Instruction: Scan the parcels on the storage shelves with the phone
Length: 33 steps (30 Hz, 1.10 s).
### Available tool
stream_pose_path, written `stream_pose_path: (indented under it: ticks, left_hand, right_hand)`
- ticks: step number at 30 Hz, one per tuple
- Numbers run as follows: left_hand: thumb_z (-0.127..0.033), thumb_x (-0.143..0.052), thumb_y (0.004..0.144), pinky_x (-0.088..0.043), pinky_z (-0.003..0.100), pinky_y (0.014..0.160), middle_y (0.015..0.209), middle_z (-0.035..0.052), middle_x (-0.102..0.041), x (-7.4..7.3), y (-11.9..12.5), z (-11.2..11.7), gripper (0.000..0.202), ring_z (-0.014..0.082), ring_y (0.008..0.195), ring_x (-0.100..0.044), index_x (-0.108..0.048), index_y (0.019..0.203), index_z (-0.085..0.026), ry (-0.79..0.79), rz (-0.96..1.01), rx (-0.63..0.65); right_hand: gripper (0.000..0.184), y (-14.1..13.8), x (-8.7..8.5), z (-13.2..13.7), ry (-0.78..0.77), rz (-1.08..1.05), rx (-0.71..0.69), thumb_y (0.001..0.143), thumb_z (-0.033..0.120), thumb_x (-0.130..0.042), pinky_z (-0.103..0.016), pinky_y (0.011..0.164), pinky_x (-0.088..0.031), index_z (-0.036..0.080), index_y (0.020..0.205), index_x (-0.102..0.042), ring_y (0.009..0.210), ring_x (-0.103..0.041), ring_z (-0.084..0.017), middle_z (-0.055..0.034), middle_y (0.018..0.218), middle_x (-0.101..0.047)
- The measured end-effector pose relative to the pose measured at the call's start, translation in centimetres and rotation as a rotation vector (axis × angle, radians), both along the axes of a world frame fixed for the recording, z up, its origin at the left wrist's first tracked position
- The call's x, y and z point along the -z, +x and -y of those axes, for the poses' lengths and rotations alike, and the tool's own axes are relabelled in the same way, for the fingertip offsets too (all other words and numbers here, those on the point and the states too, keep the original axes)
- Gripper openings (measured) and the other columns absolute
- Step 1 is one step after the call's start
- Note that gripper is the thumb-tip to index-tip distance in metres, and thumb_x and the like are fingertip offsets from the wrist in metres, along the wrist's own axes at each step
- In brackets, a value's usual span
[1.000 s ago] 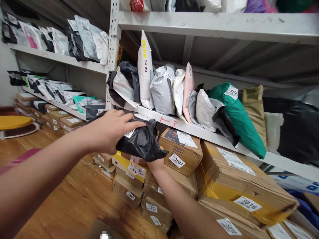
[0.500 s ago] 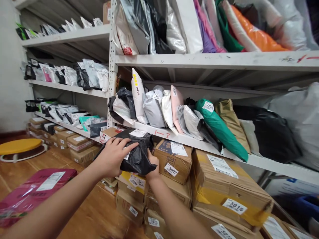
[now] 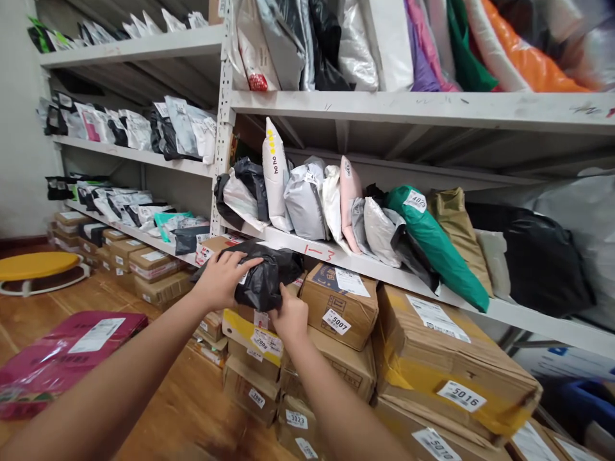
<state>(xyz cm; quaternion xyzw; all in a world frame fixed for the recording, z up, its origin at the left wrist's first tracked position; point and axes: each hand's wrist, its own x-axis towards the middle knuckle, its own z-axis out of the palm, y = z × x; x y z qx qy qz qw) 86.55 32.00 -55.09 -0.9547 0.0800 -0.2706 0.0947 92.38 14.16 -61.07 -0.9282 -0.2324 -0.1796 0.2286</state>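
A black plastic mailer bag (image 3: 264, 282) is held between my two hands, just in front of the lower shelf edge and above stacked cartons. My left hand (image 3: 225, 280) grips its left side, fingers lying over the top and thumb across the front. At its lower right corner, my right hand (image 3: 290, 315) pinches the plastic, with most of its fingers tucked from sight. White labels show partly on the bag. Behind it, a red-and-white printed carton (image 3: 218, 246) peeks out, and a brown carton marked 5007 (image 3: 336, 304) stands to its right.
Bagged parcels, among them a green one (image 3: 437, 246), line the white shelf (image 3: 317, 251). A large carton marked 5016 (image 3: 456, 365) sits at right on other cartons. A magenta parcel (image 3: 72, 365) lies on the wooden floor, near a yellow round stool (image 3: 38, 264).
Both hands have tilted the black mailer bag, so its top label shows less, and moved it slightly up. The camera view has shifted a little.
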Motion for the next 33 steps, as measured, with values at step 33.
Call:
stream_pose_path:
  ticks: [33]
  left_hand:
    - [-0.036, -0.04, 0.092, -0.024, 0.062, 0.114, 0.14, 0.0206, -0.023, 19.1, -5.0, -0.2, 0.057, 0.0348, 0.141, -0.021, -0.021, 0.143, -0.019, -1.204, 0.261, -0.225]
  right_hand:
    - [0.045, -10.7, 4.4, 13.0, -0.016, 0.183, -0.513, 0.083, 0.02, -0.061, -0.03, 0.073, -0.059, 0.035, 0.125, -0.055, 0.086, -0.072, -0.02, -0.006, 0.094, -0.075]
